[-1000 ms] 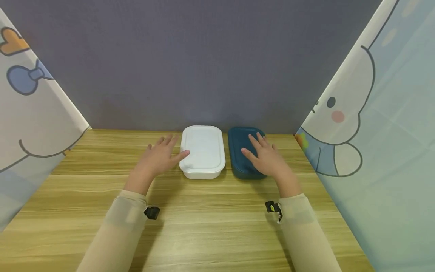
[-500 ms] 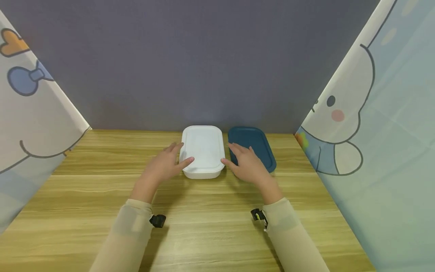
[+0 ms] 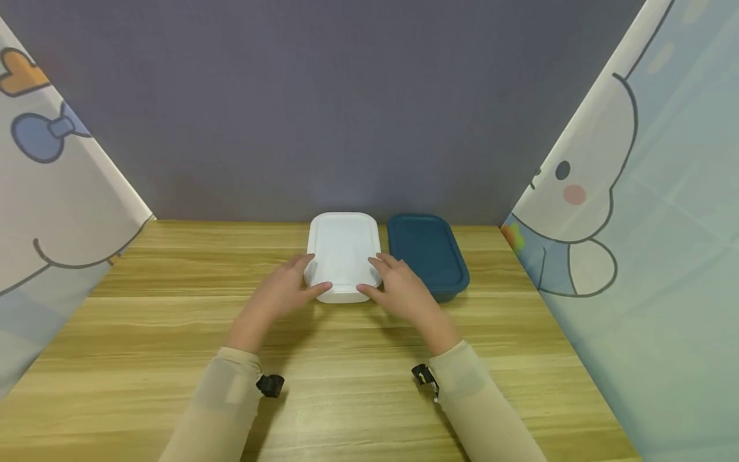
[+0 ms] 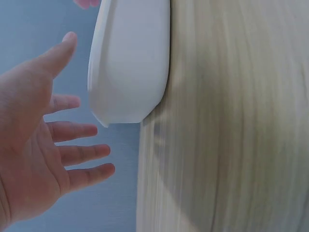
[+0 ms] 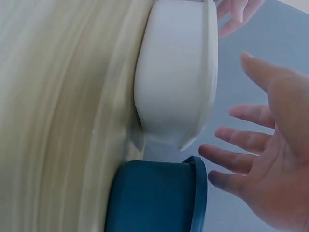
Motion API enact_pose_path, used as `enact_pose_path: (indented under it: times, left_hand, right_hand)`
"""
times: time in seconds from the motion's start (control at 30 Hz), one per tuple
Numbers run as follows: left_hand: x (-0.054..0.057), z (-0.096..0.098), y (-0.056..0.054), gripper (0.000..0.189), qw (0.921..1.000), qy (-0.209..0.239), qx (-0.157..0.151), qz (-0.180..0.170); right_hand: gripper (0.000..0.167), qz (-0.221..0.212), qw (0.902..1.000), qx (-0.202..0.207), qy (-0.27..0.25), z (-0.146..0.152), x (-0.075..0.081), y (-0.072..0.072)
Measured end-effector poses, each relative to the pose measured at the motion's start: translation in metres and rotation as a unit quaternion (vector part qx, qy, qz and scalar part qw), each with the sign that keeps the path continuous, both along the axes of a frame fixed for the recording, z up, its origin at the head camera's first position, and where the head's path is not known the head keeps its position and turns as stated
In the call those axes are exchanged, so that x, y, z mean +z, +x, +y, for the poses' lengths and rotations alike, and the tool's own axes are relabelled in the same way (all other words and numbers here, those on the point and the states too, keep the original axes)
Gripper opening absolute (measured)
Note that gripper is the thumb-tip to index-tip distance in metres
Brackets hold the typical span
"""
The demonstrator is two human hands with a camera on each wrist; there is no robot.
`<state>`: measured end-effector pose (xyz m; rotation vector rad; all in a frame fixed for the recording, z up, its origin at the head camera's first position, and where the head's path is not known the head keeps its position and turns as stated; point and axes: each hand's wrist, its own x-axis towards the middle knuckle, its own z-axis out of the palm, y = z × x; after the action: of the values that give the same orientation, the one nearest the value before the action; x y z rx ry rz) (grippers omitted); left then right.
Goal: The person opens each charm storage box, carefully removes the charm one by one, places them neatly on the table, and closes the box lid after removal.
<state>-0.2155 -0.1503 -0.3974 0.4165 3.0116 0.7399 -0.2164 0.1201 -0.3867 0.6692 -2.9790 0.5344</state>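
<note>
A white lidded food container (image 3: 344,250) sits on the wooden table against the grey back panel. My left hand (image 3: 281,289) is at its left side, fingers spread and straight. In the left wrist view that hand (image 4: 43,130) is apart from the white container (image 4: 133,63). On the other side, my right hand (image 3: 402,292) is over the gap between the two containers. The right wrist view has its extended fingers (image 5: 244,140) apart from the white container's wall (image 5: 171,72). Neither hand holds anything. A dark blue lidded container (image 3: 430,250) stands just right of the white one.
The wooden table (image 3: 346,385) stretches toward me. A grey panel (image 3: 323,109) rises directly behind both containers. Cartoon-printed sheets flank the table, one at the left (image 3: 58,212) and one at the right (image 3: 652,321).
My right hand has moved left, from over the blue container to the white container's right side. My left hand has shifted slightly right and nearer to me. Both containers have stayed in place.
</note>
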Motion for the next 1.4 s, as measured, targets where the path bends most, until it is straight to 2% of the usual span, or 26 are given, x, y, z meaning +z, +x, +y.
enact_pose_path:
  times: [0.2, 0.53, 0.9, 1.4]
  left_hand:
    - [-0.007, 0.000, 0.001, 0.089, 1.0000, -0.004, -0.001, -0.004]
    - [-0.016, 0.001, -0.002, 0.098, 0.9979, 0.060, -0.007, -0.022]
    - [-0.019, 0.004, -0.001, 0.096, 0.9973, 0.072, -0.003, -0.011]
    - [-0.014, 0.007, -0.001, 0.103, 0.9958, 0.082, 0.017, -0.036]
  right_hand:
    - [0.074, 0.003, 0.9998, -0.003, 0.018, -0.003, -0.006, -0.001]
    - [0.079, -0.016, 0.9995, -0.016, 0.023, -0.003, -0.010, -0.003]
    - [0.080, -0.024, 0.9996, -0.013, -0.012, 0.000, -0.015, -0.004]
    - [0.080, -0.057, 0.9969, -0.045, -0.028, 0.001, -0.011, -0.003]
